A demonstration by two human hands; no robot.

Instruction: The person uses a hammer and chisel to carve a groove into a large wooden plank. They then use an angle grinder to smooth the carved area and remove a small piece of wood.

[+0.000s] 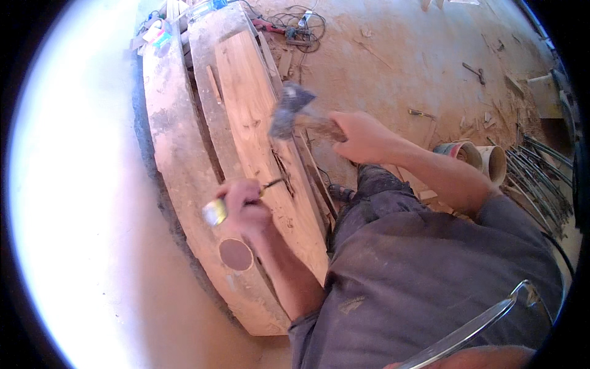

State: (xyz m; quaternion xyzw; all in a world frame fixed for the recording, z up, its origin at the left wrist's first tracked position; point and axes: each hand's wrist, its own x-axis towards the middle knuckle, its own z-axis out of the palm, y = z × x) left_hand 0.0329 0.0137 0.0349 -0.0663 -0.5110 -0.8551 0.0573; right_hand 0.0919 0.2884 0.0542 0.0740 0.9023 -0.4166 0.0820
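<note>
My left hand point(244, 200) is closed around a screwdriver-like tool point(215, 212) with a yellow-and-clear handle. Its thin dark shaft points right, the tip at a dark crack point(283, 169) in a long pale wooden plank point(249, 98). Above and right of that crack, my right hand point(356, 136) grips the wooden handle of a short hammer-like tool point(294, 111). The heavy dark metal head is raised over the plank's right edge and smeared by motion; whether it is a hammer or a hatchet I cannot make out.
The plank lies on a dusty bench of thick slabs point(175, 132) beside a pale wall. A round brown disc point(236, 254) rests near my left forearm. On the dusty floor are a red corded power tool point(270, 26), a screwdriver point(421, 114), buckets point(491, 163) and metal rods point(538, 178).
</note>
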